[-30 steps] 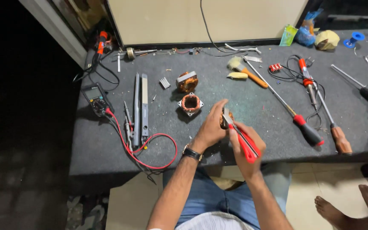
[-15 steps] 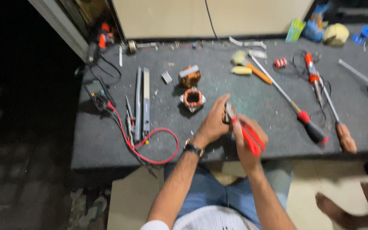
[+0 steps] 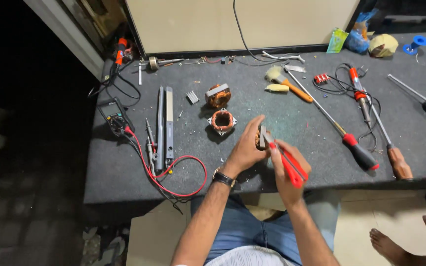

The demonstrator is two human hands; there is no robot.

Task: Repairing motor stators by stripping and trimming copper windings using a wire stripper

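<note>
Your left hand [image 3: 246, 148] is curled around a small copper-wound coil piece [image 3: 258, 139], fingers pressed onto it so that only a sliver of copper and grey metal shows beside your thumb. The piece is held just above the dark grey tabletop [image 3: 124, 172], near its front edge, directly in front of you. A dark wristwatch [image 3: 223, 177] sits on that wrist.

Your right hand [image 3: 288, 172] is wrapped around the red handles of a pair of pliers [image 3: 284, 160], fingers closed on the grip. The grey nose of the tool points up and to the left and meets the coil piece at your left hand; whether the nose actually bites the piece cannot be told from this view.

Just beyond your left hand, a square-framed copper winding [image 3: 222, 121] lies flat on the tabletop, and a second copper coil with a grey plate [image 3: 218, 95] lies behind it. To your left lie two long grey metal bars [image 3: 163, 125] side by side, with red and black test leads [image 3: 173, 175] looping from a dark meter [image 3: 116, 119] towards the front edge. To your right, a long screwdriver with a red and black handle [image 3: 358, 151] lies diagonally, a wooden-handled tool [image 3: 399, 162] beside it, and a brush with an orange handle [image 3: 287, 83] further back. A bare foot [image 3: 395, 249] shows on the floor at lower right.
</note>
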